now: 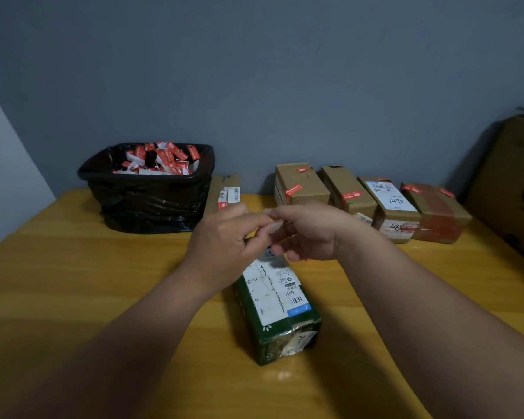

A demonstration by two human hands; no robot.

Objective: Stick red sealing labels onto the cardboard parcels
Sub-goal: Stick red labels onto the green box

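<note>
Here, both hands met just above the far end of the green parcel (pixel 277 306) on the yellow tabletop (pixel 73 282). The left hand (pixel 227 237) and right hand (pixel 306 231) pinched together, but what their grip held was too blurred to tell. Four brown parcels (pixel 369 201) with red labels (pixel 292 190) stood behind. One black bin (pixel 146 189) held many label scraps.
</note>
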